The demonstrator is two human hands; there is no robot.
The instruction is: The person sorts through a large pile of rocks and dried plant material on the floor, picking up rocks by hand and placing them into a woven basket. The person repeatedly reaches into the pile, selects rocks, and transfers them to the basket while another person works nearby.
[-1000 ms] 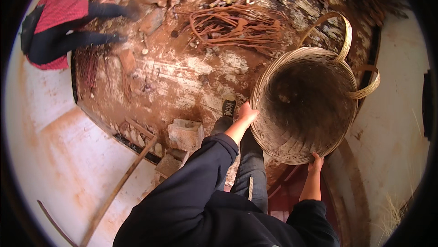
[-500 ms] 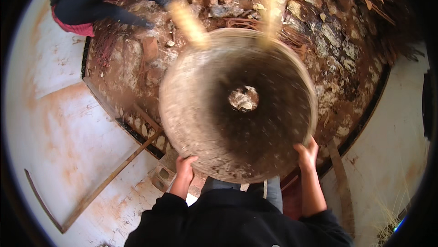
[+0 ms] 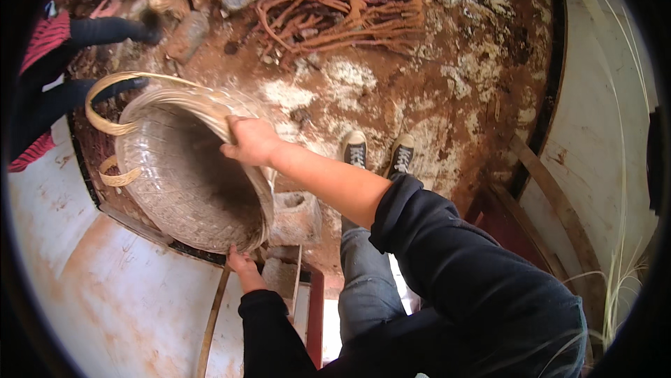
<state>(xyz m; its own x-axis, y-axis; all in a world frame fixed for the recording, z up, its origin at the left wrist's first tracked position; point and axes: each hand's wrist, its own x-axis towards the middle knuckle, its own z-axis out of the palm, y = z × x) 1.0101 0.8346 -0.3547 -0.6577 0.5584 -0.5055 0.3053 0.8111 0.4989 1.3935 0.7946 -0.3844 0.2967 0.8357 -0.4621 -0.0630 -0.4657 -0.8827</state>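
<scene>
A large round woven basket (image 3: 157,175) is tilted to my left, its dark inside partly facing me. Two pale loop handles stand out from its far left side, and the nearer one is the upper handle (image 3: 105,102). My right hand (image 3: 255,142) reaches across and is closed over the upper right part of the rim, thumb toward the inside. Lower down, my left hand (image 3: 242,262) grips the near edge of the rim. The basket's underside is hidden.
At upper left, a person in dark trousers (image 3: 105,31) bends beside rough brick-like chunks (image 3: 187,37). Reddish-brown sticks (image 3: 342,18) lie on the stained earth ahead. A hollow block (image 3: 295,217) stands beside the basket. Wooden strips (image 3: 559,196) lean at right; a pale panel (image 3: 126,294) spans the left.
The basket has swung from in front of me to my left and tilted. My right hand has come across my body with it. My view has turned, and the sticks now show fully.
</scene>
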